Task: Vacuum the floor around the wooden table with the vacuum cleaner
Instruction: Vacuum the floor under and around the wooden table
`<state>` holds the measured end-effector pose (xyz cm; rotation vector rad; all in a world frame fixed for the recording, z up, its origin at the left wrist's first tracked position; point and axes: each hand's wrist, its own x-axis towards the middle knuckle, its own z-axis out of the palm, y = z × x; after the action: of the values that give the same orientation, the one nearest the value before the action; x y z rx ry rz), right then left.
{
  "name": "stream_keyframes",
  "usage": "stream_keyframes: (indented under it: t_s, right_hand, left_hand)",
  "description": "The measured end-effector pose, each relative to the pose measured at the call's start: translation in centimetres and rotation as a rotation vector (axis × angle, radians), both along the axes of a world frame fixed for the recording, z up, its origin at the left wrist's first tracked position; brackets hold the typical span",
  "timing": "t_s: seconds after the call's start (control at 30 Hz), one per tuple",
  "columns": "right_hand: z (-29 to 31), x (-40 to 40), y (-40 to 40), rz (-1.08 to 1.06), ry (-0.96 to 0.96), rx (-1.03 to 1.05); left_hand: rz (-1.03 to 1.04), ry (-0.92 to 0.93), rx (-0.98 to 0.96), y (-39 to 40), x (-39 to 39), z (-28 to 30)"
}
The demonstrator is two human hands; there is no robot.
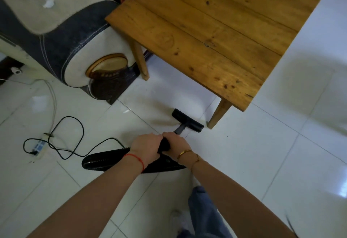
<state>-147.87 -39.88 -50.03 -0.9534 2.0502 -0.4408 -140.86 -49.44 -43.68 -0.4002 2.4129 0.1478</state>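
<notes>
Gripping the black wand with both hands, a person steers the nozzle over the white tiled floor. The left hand and right hand are both clenched around the wand's upper end, side by side and touching. The nozzle lies flat on the tiles just beside the near leg of the wooden table, under the table's near edge. The ribbed hose loops behind the left wrist; a thin black cord trails to a power strip on the floor at left. A sofa arm stands against the table's left corner.

Progress, as judged: the work is under way at the near side of the table. The tiles show no clear line between cleaned and uncleaned ground, so the share done cannot be told. The right side, the far side and the gap between sofa and table appear yet to be covered.
</notes>
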Motion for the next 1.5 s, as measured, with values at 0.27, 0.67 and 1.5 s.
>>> stream_keyframes:
  t_s: [0.27,0.67,1.5]
  right_hand:
    - [0.7,5.7,4.6,-0.098,-0.027,-0.047]
    - [1.8,5.8,14.1,-0.256,-0.029,-0.003]
    - [2.1,-8.1,28.1,-0.241,-0.088,-0.016]
  left_hand:
    - [-0.073,0.005,0.052,3.5,4.6,0.4]
    - [-0.264,0.052,0.089,12.0,2.8,1.5]
    - [-0.219,-0.042,0.096,26.4,-11.5,4.0]
